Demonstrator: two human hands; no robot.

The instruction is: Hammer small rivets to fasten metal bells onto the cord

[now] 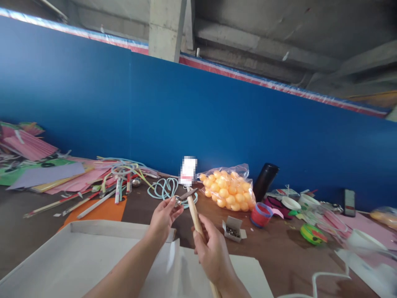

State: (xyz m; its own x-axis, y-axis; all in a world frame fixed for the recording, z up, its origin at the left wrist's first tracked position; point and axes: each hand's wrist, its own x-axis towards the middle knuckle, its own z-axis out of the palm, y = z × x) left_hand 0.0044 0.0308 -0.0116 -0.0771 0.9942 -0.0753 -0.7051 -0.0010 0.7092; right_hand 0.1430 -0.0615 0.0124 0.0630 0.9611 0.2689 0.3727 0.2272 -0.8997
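My left hand [164, 217] pinches a small shiny metal ball [177, 201] between thumb and fingers. My right hand [211, 246] is wrapped round a pale wooden stick [193, 211], which slants up and away from me and extends below the hand. A grey pointed strip [189, 193] lies across the gap between the ball and the stick's upper end; what it belongs to is unclear. Behind the hands is a coil of light blue cord [163, 188]. A small open box [233, 229] of metal bits stands right of my right hand.
White boards [102, 252] lie in front of me. Farther back are a bag of orange balls [228, 190], a black bottle [266, 180] and a red-and-blue tub [261, 214]. Sticks and papers lie left, a green tape roll [312, 234] right. A blue partition [192, 107] closes the back.
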